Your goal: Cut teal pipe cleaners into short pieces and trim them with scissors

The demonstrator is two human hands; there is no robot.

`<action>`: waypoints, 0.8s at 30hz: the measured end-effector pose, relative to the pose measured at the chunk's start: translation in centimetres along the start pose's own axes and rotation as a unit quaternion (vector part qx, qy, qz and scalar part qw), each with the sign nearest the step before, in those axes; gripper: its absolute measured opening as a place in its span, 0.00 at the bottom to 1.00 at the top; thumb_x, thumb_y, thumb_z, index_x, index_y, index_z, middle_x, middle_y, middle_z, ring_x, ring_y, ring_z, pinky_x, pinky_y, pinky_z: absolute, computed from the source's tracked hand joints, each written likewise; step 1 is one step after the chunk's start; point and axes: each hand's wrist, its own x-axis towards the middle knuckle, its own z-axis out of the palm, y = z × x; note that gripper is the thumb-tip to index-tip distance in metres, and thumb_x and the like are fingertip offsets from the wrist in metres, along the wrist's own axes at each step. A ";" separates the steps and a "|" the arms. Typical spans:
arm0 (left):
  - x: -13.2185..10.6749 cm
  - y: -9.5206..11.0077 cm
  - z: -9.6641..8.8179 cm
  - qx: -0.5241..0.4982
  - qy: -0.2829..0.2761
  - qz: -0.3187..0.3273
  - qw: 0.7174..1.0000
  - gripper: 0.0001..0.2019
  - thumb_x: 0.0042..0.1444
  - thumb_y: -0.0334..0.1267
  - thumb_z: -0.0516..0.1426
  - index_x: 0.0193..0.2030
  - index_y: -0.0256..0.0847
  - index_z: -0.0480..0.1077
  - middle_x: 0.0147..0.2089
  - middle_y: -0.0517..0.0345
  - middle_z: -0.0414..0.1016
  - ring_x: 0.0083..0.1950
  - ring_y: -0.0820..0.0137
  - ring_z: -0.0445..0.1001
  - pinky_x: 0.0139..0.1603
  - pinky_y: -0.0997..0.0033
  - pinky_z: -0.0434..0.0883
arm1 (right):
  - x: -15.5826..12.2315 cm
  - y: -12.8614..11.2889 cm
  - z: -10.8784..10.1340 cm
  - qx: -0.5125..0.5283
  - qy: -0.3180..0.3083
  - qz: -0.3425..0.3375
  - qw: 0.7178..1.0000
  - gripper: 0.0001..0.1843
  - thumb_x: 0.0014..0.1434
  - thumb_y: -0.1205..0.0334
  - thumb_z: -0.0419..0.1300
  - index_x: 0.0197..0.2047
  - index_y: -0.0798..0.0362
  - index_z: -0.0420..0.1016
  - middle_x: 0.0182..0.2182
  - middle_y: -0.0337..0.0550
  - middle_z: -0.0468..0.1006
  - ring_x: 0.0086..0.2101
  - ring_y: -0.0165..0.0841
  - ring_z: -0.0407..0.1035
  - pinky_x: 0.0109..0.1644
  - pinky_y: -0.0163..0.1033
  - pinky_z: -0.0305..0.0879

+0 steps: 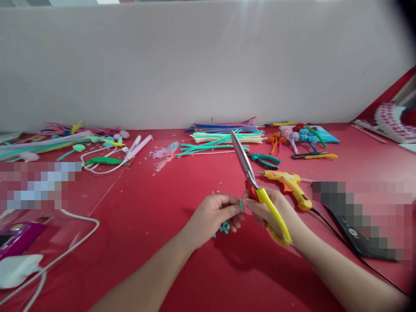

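My right hand (273, 212) grips yellow-and-red-handled scissors (256, 186), with the closed blades pointing up and away. My left hand (214, 212) is closed in a pinch on a small teal pipe-cleaner piece (241, 205), held right against the fingertips of my right hand. Several short teal cut pieces (223, 228) lie on the red table (162, 242) just under my left hand.
A yellow glue gun (287, 184) with a black cord lies right of the scissors. Behind are teal-handled pliers (264, 159), bundles of coloured pipe cleaners (224, 138), finished pipe-cleaner flowers (299, 135) and a utility knife (313, 155). More pipe cleaners and white cables lie on the left; a white wall is behind.
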 end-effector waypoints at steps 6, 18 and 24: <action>-0.2 -0.3 0.3 0.088 0.046 0.012 0.995 0.11 0.49 0.43 0.52 0.30 0.36 0.67 0.22 0.59 0.66 0.23 0.75 0.66 0.26 0.75 0.64 | 0.1 0.3 0.2 -0.052 0.018 -0.017 0.998 0.05 0.46 0.64 0.53 0.22 0.54 0.60 0.12 0.28 0.55 0.14 0.20 0.50 0.17 0.27 0.46; -0.1 0.6 -0.1 0.047 0.197 0.053 0.978 0.07 0.47 0.38 0.55 0.29 0.36 0.68 0.20 0.60 0.68 0.22 0.75 0.67 0.25 0.76 0.65 | 0.2 0.7 -0.4 -0.300 0.074 -0.077 0.948 0.13 0.47 0.52 0.53 0.24 0.53 0.60 0.17 0.33 0.60 0.18 0.24 0.52 0.21 0.30 0.45; -0.2 1.4 -1.8 -0.056 0.249 0.113 0.960 0.07 0.46 0.37 0.56 0.30 0.34 0.68 0.27 0.56 0.70 0.25 0.75 0.67 0.27 0.75 0.67 | -0.1 1.3 -0.9 -0.495 0.085 -0.099 0.859 0.15 0.48 0.47 0.51 0.25 0.51 0.58 0.17 0.36 0.66 0.18 0.28 0.60 0.22 0.32 0.43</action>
